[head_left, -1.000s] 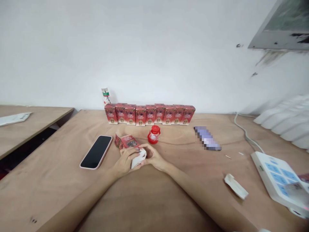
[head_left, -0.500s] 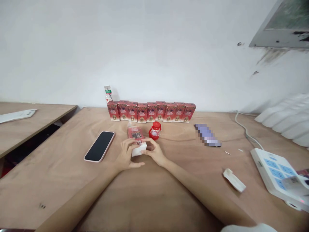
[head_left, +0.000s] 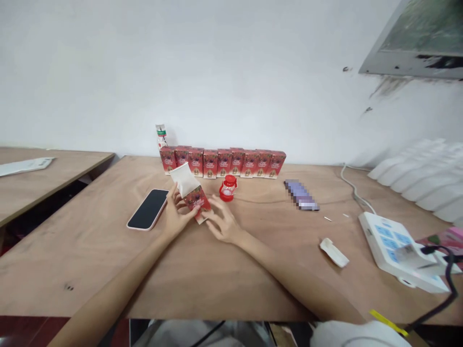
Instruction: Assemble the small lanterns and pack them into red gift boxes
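My left hand (head_left: 177,214) is closed round a small red printed carton (head_left: 197,200), thumb on its front and fingers behind. The carton tilts to the left, and its white top flap (head_left: 184,178) stands open. Beside the carton's lower right edge is my right hand (head_left: 223,221), fingers stretched out and apart; its fingertips are at the carton's side, and I cannot tell whether they press on it. Just beyond my right hand a small red lantern (head_left: 227,189) with a clear middle stands upright on the table.
Several matching red cartons (head_left: 223,163) stand in a row by the wall, with a small bottle (head_left: 161,136) behind. A black-screened phone (head_left: 148,209) lies left, a second phone (head_left: 301,195) right. Further right are a crumpled white piece (head_left: 334,252) and a power strip (head_left: 394,241) with cables.
The carton has turned over: its white end faced me earlier, and now its printed front does, open flap upward. My left hand has shifted its hold; my right fingers have spread from the end.
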{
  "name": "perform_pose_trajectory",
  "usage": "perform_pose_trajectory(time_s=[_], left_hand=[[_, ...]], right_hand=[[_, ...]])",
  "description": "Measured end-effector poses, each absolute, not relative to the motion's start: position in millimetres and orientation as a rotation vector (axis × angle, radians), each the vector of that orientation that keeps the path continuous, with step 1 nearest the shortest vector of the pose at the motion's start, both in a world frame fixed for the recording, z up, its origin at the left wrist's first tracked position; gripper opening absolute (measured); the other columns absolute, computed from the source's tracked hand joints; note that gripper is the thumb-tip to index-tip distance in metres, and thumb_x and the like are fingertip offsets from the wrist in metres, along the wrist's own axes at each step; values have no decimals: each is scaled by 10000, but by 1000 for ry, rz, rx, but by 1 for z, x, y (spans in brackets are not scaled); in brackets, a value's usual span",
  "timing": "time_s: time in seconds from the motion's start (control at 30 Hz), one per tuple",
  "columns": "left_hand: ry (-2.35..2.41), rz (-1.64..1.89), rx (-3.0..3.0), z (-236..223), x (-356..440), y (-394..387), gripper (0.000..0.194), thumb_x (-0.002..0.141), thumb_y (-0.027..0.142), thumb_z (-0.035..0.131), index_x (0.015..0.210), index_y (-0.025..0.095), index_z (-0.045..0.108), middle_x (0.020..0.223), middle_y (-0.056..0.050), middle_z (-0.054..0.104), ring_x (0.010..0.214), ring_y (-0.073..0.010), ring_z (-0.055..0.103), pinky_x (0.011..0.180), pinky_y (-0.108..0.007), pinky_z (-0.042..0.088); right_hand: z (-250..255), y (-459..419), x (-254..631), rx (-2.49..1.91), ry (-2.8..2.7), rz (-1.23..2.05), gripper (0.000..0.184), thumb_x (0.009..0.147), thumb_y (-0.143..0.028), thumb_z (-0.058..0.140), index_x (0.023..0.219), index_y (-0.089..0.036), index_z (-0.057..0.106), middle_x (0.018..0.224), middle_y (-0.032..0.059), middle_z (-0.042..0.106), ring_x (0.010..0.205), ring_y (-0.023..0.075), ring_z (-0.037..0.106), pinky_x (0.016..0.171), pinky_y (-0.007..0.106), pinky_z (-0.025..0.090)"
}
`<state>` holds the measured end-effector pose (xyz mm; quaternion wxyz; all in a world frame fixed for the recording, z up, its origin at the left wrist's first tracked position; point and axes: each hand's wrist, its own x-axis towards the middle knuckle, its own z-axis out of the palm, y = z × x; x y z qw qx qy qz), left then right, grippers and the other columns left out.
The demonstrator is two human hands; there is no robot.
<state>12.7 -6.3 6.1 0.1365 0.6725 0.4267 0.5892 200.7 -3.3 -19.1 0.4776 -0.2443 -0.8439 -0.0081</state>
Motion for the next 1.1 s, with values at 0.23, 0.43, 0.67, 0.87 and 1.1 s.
perform_pose_trajectory(time_s=[0.23,0.43,0.67,0.87,1.1], left_hand=[[1198,1623,2222,6,1,-2,753,635,334,777,1249,268,347,1189,-88,471,992,-235,613,713,-357,583],[1239,1682,2074,-2,9,-4,862,579,383,815,1226,311,250,1210,-89,459,926,-246,642,752,-473,572],[1171,1521,1927,-12,24,-7,840,638,338,777,1281,305,237,1228,-132,488,885,-259,674,691,-453,585],[1221,1498,1818,-16,30,-10,906,598,398,795,1302,257,242,1248,-123,516,912,-244,671,710,-396,572],[1344,1461,1949,-16,25,-13,903,569,426,807,1293,197,318,1160,-116,583,887,-260,662,753,-428,546]], right_hand=[[-21,47,228,-997,-1366,394,779,780,-484,621,1409,-210,251,1452,175,303,1396,274,269,1112,524,266],[-25,73,235,-922,-1272,943,911,592,-503,757,1350,-186,363,1265,152,573,1111,242,586,976,429,444],[4,62,240,-976,-1101,797,544,558,-521,757,924,-147,610,915,91,696,884,240,637,879,421,475],[89,19,239,-615,-1257,989,516,650,-662,633,892,-208,630,849,32,697,825,206,665,752,339,528],[131,-15,202,-973,-1833,683,442,582,-431,785,918,-191,628,919,54,691,850,236,648,764,381,504]])
